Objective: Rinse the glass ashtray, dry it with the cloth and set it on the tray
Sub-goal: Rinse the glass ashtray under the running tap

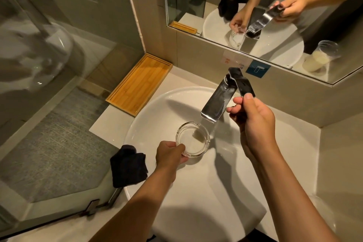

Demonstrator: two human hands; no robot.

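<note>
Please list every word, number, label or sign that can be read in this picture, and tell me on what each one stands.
"COOL": small dark print on a clear sticker on the wall below the mirror, above the tap lever.
Red print on the sticker on the same wall, left of it: too small and blurred to read.
Blue square sticker at the mirror's lower edge: a white tap-like symbol, no words.
Nothing else legible.
</note>
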